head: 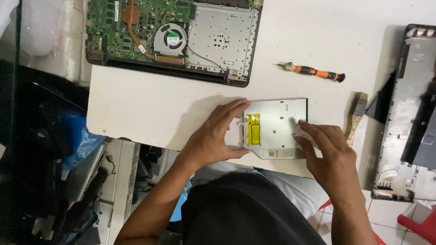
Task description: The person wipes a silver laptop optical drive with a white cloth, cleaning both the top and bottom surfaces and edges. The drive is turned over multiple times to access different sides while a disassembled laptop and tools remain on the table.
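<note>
Pressing what looks like a white wipe (303, 132) under the right hand (328, 156), left hand (213, 136) flat against its edge, the grip merely braces the optical drive (277, 127) at the bench (150, 113) edge, where a hard rub could slide it off.

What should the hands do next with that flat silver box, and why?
Probably slide the white cloth under the right hand across the silver drive toward its yellow label. The left hand braces the drive's edge, and most of the top lies uncovered beside the cloth.
</note>
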